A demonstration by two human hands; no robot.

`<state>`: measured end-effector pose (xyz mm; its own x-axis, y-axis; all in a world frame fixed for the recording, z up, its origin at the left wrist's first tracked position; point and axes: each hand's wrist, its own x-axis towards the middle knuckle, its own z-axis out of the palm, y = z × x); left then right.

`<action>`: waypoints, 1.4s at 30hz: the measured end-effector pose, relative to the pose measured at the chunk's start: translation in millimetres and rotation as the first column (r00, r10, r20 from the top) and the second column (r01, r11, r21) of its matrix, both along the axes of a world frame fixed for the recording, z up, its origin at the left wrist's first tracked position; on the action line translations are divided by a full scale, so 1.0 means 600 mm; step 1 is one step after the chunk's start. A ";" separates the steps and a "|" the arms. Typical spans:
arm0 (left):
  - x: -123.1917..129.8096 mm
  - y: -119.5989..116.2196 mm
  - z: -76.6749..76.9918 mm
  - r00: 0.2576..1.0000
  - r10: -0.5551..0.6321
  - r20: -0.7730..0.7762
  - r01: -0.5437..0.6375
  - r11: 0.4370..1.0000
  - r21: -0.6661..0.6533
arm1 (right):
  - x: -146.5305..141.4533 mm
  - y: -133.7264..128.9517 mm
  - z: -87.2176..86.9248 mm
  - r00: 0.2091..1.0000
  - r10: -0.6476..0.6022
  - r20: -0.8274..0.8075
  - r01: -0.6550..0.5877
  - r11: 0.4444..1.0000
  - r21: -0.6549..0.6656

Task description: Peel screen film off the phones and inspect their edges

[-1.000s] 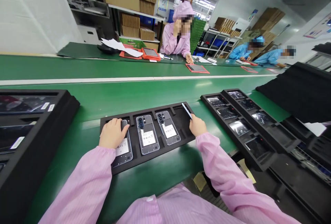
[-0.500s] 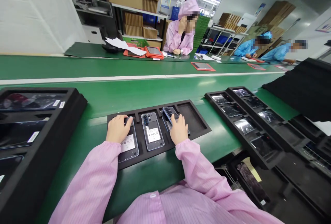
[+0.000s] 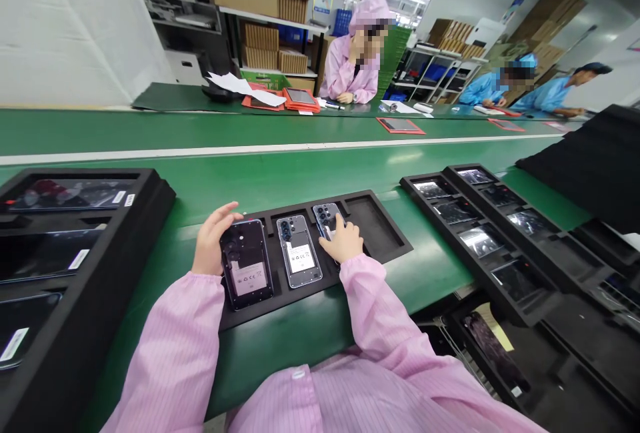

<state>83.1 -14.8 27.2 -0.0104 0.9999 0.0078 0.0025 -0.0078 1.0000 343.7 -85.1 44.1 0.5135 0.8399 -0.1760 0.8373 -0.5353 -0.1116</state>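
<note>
At its left edge, my left hand [image 3: 213,239] grips a smartphone [image 3: 249,263] with a see-through back, white label and lenses; it looks tilted over the left end of a black foam tray [image 3: 383,226]. The fingers stretch past the phone's top corner and the thumb is hidden. A second smartphone [image 3: 300,253] lies back up in the middle slot. My right hand [image 3: 345,239] rests with spread fingers on a third smartphone [image 3: 325,213], covering its lower part. The slot right of it holds nothing.
A black tray stack [image 3: 125,266] with phones stands at left. More phone trays [image 3: 475,239] lie at right, beside a black cloth [image 3: 585,166]. Across the green bench [image 3: 280,179], a person in pink [image 3: 353,59] sits near red-edged pads [image 3: 300,99]. Two people in blue sit farther right.
The left phone now looks darker and tilted, with my left hand moved from its top to its left edge. The right phone, tilted before, now lies lower in its slot.
</note>
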 end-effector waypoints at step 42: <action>-0.002 0.027 0.004 0.803 -0.098 0.588 0.438 0.766 -0.471 | -0.040 0.047 0.026 0.595 0.176 -0.784 -0.165 0.982 0.095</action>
